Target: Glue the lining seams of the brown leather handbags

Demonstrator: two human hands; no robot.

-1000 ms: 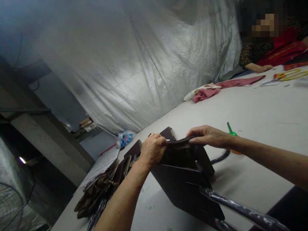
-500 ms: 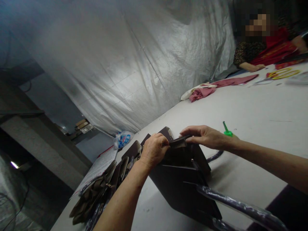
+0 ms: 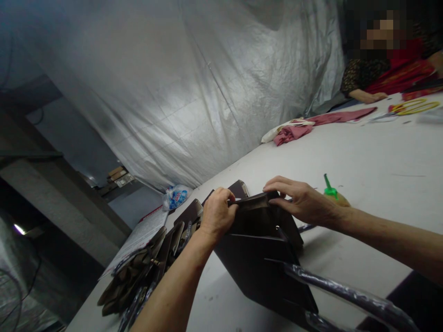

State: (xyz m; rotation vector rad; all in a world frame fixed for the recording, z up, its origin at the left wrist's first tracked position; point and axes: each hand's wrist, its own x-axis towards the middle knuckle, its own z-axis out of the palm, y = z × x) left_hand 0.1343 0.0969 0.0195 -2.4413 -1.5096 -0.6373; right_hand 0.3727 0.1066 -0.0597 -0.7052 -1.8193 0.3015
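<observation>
A dark brown handbag (image 3: 263,276) stands on the white table in front of me, its plastic-wrapped handles (image 3: 349,288) pointing to the lower right. My left hand (image 3: 218,212) pinches the bag's far upper edge near its left corner, thumb against fingers. At the right corner of that same edge, my right hand (image 3: 299,198) grips with its thumb below and fingers on top. The bag's dark inside shows below the edge between the hands. A squeeze bottle (image 3: 341,199) with a green nozzle lies just behind my right wrist.
Several similar brown bag pieces (image 3: 138,276) are lined up on the left, beside a printed sheet (image 3: 145,240). A plastic bag (image 3: 176,197), pink cloth (image 3: 294,134) and yellow-handled scissors (image 3: 415,107) lie farther off. Another person (image 3: 367,76) sits at the far right. Plastic sheeting (image 3: 207,92) hangs behind the table.
My left hand has shifted slightly left along the bag's edge. My right hand has moved slightly right, its fingers now bent over the corner. The view has turned a little.
</observation>
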